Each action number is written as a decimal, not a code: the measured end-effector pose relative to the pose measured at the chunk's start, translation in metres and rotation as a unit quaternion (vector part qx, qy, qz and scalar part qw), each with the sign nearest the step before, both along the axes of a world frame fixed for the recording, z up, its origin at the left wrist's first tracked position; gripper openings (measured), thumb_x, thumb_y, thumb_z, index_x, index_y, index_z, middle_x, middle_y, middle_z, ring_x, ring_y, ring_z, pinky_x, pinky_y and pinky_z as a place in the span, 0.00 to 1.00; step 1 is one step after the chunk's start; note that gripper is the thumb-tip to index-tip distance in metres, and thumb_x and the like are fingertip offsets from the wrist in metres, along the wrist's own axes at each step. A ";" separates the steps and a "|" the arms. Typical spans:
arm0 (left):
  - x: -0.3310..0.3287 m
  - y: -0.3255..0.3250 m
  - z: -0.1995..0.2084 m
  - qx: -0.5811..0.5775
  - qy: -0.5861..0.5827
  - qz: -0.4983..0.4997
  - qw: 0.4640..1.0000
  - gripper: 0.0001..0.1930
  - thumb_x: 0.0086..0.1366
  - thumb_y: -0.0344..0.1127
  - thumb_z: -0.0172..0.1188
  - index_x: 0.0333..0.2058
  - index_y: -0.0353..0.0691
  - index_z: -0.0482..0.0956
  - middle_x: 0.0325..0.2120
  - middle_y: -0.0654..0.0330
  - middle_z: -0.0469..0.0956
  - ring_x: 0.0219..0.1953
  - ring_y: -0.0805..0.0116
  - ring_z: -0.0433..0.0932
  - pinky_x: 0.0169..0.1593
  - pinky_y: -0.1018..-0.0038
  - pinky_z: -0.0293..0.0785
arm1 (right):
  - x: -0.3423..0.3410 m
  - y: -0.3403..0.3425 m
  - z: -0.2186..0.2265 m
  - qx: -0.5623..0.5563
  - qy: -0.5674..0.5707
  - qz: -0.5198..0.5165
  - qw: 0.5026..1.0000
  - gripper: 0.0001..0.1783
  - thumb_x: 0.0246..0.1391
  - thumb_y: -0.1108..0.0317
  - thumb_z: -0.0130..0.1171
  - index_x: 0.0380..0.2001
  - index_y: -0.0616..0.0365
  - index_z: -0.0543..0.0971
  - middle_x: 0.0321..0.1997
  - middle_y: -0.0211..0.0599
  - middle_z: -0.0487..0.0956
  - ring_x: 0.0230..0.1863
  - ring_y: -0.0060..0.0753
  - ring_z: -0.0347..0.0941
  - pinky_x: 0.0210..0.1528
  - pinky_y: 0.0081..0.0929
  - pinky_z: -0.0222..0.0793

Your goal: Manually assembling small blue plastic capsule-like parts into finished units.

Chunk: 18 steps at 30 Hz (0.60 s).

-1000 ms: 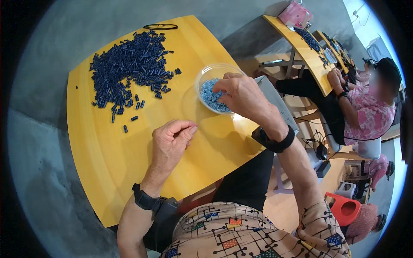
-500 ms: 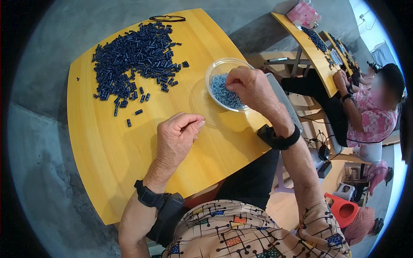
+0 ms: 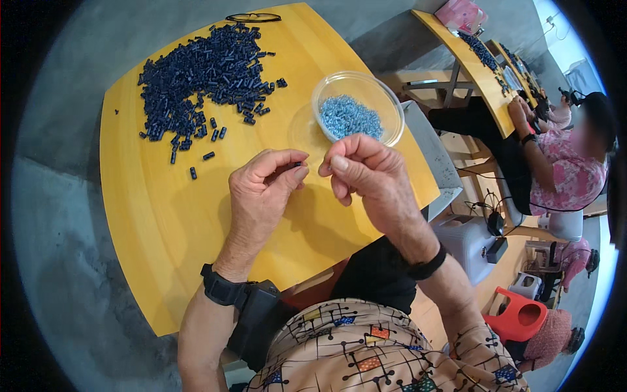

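While most of the stock lies untouched, the work appears to be at a single piece: the left hand (image 3: 262, 183) holds a small dark piece (image 3: 298, 164) pinched between thumb and forefinger, clear of the yellow table (image 3: 163, 242). Right hand (image 3: 375, 173) stands just beside it, thumb pressed against the bent forefinger; cannot tell whether anything tiny sits between them. Left to do, by judgement: a large heap of dark blue parts (image 3: 202, 81) at the far left of the table, with a few loose parts (image 3: 208, 155) on its near side, and a clear round bowl (image 3: 399, 121) with plenty of small shiny bluish bits (image 3: 351, 117) in it. Done: no separate group of finished pieces can be made out; whether any heap parts are already worked is too small to tell. Compared with half a second ago: right hand has left the bowl, where its fingertips were over the bits, and is now close to the left fingertips. Left-hand pinch unchanged. The bits are now less covered by the hand.
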<state>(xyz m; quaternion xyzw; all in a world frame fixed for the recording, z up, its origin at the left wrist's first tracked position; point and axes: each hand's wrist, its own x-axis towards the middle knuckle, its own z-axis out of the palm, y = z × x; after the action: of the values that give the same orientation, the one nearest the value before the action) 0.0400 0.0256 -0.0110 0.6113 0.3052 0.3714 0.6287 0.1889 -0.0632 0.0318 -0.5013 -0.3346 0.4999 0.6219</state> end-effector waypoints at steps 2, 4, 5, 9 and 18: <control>-0.003 0.001 -0.001 0.019 -0.006 -0.011 1.000 0.07 0.56 0.22 0.62 0.36 0.33 0.80 0.29 0.63 0.78 0.30 0.78 0.77 0.36 0.82 0.75 | -0.008 -0.004 -0.009 -0.019 0.040 -0.016 0.999 0.06 0.58 0.67 0.56 0.34 0.58 0.77 0.29 0.28 0.79 0.22 0.14 0.70 0.25 0.12 0.65; -0.004 0.000 -0.001 0.038 -0.012 -0.022 0.999 0.08 0.56 0.22 0.63 0.36 0.33 0.80 0.29 0.63 0.78 0.30 0.78 0.77 0.36 0.82 0.75 | -0.010 -0.007 -0.016 -0.042 0.105 -0.029 0.993 0.06 0.59 0.67 0.56 0.34 0.57 0.78 0.30 0.27 0.79 0.23 0.13 0.69 0.26 0.11 0.65; -0.005 0.000 0.001 0.085 -0.008 -0.029 0.996 0.08 0.55 0.22 0.64 0.35 0.33 0.80 0.29 0.63 0.78 0.31 0.78 0.77 0.36 0.82 0.75 | -0.009 -0.007 -0.020 -0.043 0.107 -0.029 0.993 0.06 0.59 0.67 0.56 0.34 0.57 0.78 0.30 0.27 0.79 0.23 0.13 0.69 0.26 0.11 0.65; -0.005 -0.003 0.003 0.126 -0.003 -0.031 0.992 0.09 0.53 0.23 0.66 0.34 0.34 0.80 0.28 0.63 0.77 0.31 0.78 0.77 0.35 0.83 0.74 | -0.007 -0.008 -0.029 -0.024 0.168 -0.015 0.985 0.06 0.59 0.67 0.56 0.35 0.57 0.78 0.31 0.26 0.79 0.24 0.12 0.68 0.26 0.11 0.65; -0.005 -0.003 -0.002 0.150 0.034 -0.052 0.987 0.08 0.52 0.26 0.68 0.32 0.34 0.80 0.26 0.63 0.78 0.29 0.79 0.77 0.33 0.82 0.73 | -0.007 -0.008 -0.036 -0.041 0.179 -0.021 0.983 0.06 0.57 0.68 0.58 0.36 0.57 0.79 0.26 0.23 0.76 0.24 0.13 0.67 0.27 0.11 0.64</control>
<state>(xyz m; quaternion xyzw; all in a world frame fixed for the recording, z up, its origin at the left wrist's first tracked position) 0.0349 0.0229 -0.0129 0.7258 0.2350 0.3593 0.5375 0.1818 -0.0713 -0.0045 -0.4357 -0.1865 0.5818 0.6610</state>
